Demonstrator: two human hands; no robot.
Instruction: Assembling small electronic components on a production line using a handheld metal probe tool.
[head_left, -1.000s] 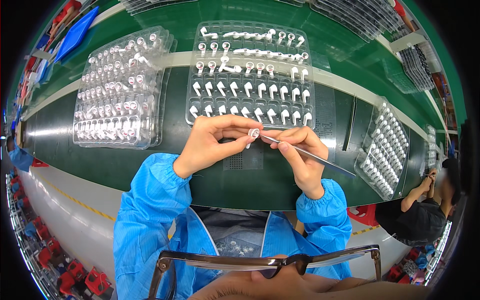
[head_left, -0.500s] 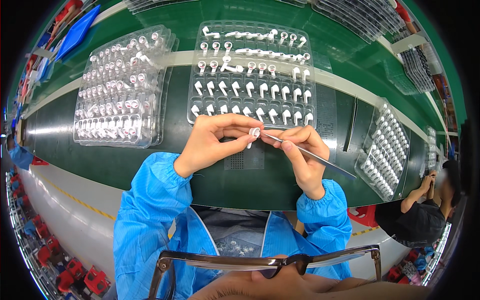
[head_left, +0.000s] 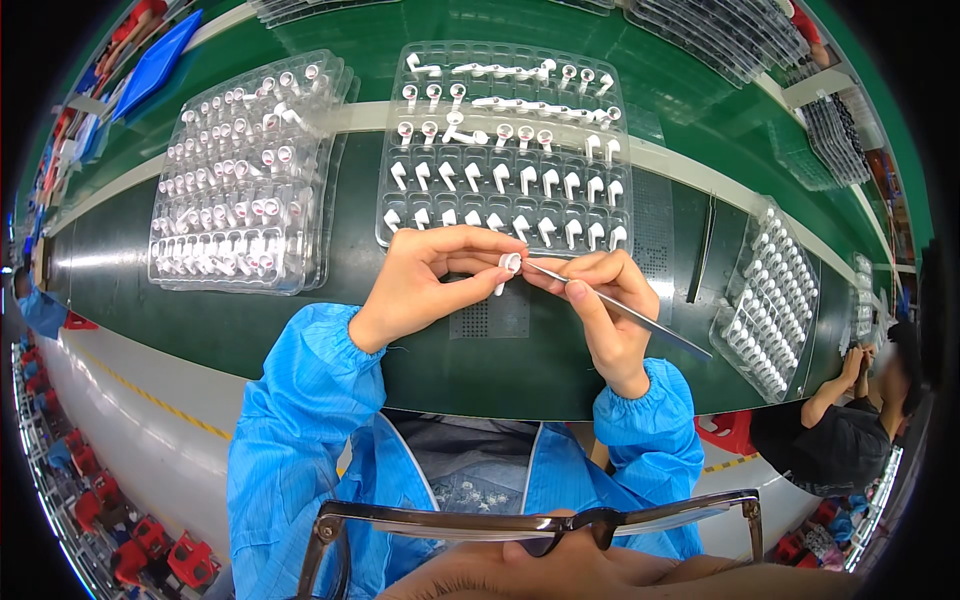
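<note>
Between the thumb and fingers of my left hand [head_left: 430,272] is a white earbud shell [head_left: 510,264], its round open end facing up and its short stem pointing down. My right hand [head_left: 607,305] grips slim metal tweezers [head_left: 640,318], their tip reaching to the rim of the shell. Whether the tip touches inside the cup is too small to tell. Just beyond my hands lies a clear plastic tray [head_left: 384,160] with rows of white earbud shells; some show round open ends, others lie on their sides.
A stack of clear trays [head_left: 322,200] filled with earbud parts stands on the left of the green table [head_left: 330,345]. Another tray [head_left: 765,300] of white parts lies at the right, beside a thin dark strip [head_left: 702,248]. A person in black [head_left: 830,430] sits at far right.
</note>
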